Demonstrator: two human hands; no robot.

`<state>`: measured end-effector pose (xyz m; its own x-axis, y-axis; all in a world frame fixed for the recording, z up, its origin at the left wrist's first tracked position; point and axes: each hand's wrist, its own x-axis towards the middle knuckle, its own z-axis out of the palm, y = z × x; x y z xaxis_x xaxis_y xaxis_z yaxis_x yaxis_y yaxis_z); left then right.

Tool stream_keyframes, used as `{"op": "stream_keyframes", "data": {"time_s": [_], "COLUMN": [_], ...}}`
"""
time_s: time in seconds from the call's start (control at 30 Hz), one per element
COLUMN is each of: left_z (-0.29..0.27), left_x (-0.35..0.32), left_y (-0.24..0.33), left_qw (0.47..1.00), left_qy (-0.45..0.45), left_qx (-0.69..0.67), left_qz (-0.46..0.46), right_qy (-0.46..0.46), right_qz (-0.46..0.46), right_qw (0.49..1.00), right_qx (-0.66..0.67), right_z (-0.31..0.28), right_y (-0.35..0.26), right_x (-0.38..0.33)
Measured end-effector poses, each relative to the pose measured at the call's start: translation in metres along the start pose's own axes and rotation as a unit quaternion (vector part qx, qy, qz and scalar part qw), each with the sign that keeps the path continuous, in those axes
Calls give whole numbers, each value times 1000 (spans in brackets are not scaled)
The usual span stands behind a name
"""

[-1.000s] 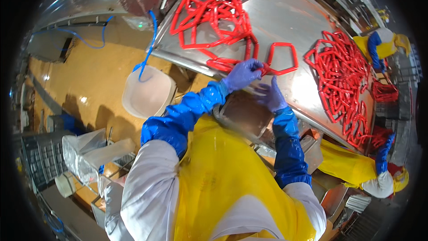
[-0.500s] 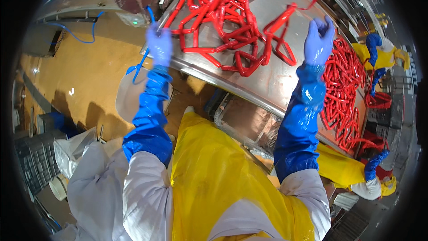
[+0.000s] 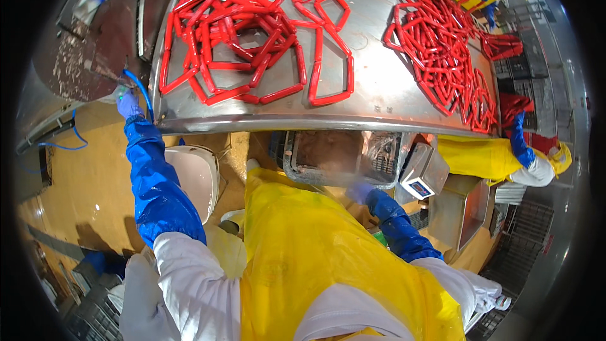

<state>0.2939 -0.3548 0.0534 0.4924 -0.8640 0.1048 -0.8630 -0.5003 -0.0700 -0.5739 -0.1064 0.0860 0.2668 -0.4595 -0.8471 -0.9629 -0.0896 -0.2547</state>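
Observation:
My left hand (image 3: 129,105), in a bluish-purple glove, reaches out to the machine (image 3: 88,57) at the left, beside a blue hose (image 3: 140,85). Its fingertips meet a small pale part with a hint of green; how the fingers are bent cannot be made out. In front of my yellow apron, my right hand (image 3: 360,193) hangs low near the table's underside, smeared by motion. A tangled heap of linked red sausages (image 3: 281,93) lies on the steel table (image 3: 372,79), with several loops spread to its right.
A second sausage pile (image 3: 435,57) covers the table's right side. Under the table edge stand a plastic-lined crate (image 3: 306,178) of pinkish mass, a scale (image 3: 426,173) and a steel bin (image 3: 457,215). A pale tub (image 3: 192,177) stands left. Two co-workers are at the right (image 3: 480,156).
My left hand has gone from the table's left corner to the machine. My right hand has dropped from above the table to below its edge. The view has turned and shifted.

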Motion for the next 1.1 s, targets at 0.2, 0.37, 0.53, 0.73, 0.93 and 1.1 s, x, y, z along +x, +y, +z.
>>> {"op": "stream_keyframes", "data": {"time_s": [0.2,0.37,0.53,0.73,0.93,1.1], "left_z": [-48,-20,28,28,-103,-8], "left_x": [-26,-41,-33,-28,-149,-312], "left_y": [10,28,1,-5,92,13], "left_qw": [650,745,786,660,677,891], "left_qy": [-125,-18,11,-12,40,-172], "left_qx": [-714,-655,-593,-734,-726,-418], "left_qz": [-226,-126,-176,-162,-112,-35], "right_qy": [65,182,145,96,123,183], "right_qz": [-68,-56,-51,-39,-41,-66], "right_qw": [995,968,987,994,991,979], "right_qx": [-46,161,56,40,-13,63], "right_z": [5,-68,-77,-27,5,-57], "right_y": [7,-88,-58,-34,-26,-57], "right_x": [34,-14,-8,-22,-14,-30]}}
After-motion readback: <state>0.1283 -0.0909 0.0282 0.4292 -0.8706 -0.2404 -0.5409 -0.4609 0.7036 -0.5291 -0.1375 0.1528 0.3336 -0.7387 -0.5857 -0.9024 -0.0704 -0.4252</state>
